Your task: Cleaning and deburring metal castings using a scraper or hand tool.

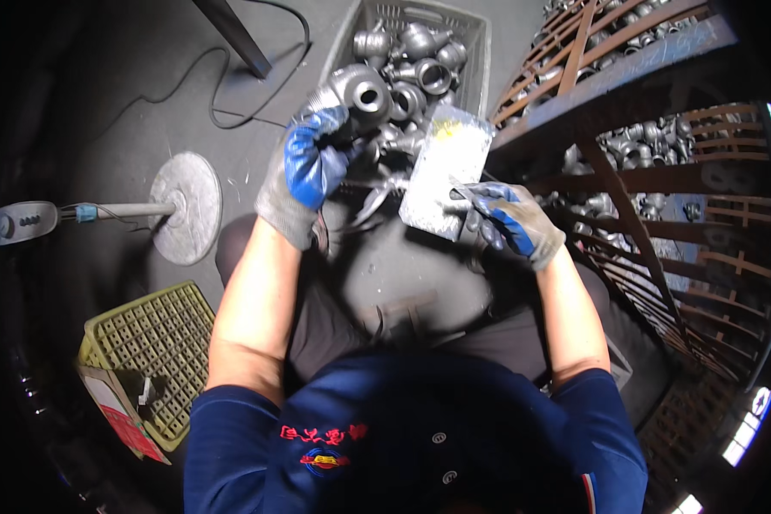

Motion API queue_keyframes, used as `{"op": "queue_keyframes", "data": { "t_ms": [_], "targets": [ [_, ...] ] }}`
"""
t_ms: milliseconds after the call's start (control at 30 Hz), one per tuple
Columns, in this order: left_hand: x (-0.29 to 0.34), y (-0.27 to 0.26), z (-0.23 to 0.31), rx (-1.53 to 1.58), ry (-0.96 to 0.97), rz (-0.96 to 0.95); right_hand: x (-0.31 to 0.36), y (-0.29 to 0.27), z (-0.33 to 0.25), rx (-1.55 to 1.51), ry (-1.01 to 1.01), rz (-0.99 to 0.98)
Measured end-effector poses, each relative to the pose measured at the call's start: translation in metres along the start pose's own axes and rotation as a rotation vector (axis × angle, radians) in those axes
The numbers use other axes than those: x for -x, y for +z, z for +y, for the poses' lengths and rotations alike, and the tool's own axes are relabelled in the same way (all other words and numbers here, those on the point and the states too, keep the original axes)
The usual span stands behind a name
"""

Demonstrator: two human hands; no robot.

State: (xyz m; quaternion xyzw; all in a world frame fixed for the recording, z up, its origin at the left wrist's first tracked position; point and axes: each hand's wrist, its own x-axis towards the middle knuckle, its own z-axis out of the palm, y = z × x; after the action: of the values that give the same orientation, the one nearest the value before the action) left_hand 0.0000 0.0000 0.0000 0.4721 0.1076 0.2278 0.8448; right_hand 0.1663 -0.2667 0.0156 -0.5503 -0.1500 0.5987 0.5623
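My left hand (307, 176), in a grey glove with a blue coated palm, is closed round a grey metal pipe fitting (360, 92) with a round opening facing up. It holds this over the near left part of a crate. My right hand (516, 221), gloved the same way, has its fingers pinched together over the face of a bright, pale rectangular block (445, 163) with a yellow smear near its far end. Something thin and grey seems to poke from those fingertips, too small to name.
A grey plastic crate (487, 64) ahead holds several similar fittings. Rusty metal racks (574, 51) filled with parts stand on the right. To the left are a fan lying with its round base (188, 208) upright and a yellow-green basket (199, 300). A cable (223, 94) trails across the floor.
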Motion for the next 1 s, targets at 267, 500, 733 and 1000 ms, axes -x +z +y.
{"op": "queue_keyframes", "data": {
  "t_ms": [267,500,733,1000],
  "targets": [
    [0.003,0.04,0.042,-0.189,0.015,-0.105,-0.009,0.031,-0.055,0.241,-0.493,0.044],
    [0.007,0.03,0.024,-0.354,0.131,-0.17,-0.017,0.054,-0.081,0.028,-0.31,0.161],
    [-0.003,0.057,0.052,-0.071,-0.333,0.067,-0.017,0.06,-0.089,0.149,-0.318,0.226],
    [-0.002,0.042,0.015,0.276,-0.455,0.184,-0.002,0.083,-0.085,0.02,-0.317,0.168]
  ]
}}
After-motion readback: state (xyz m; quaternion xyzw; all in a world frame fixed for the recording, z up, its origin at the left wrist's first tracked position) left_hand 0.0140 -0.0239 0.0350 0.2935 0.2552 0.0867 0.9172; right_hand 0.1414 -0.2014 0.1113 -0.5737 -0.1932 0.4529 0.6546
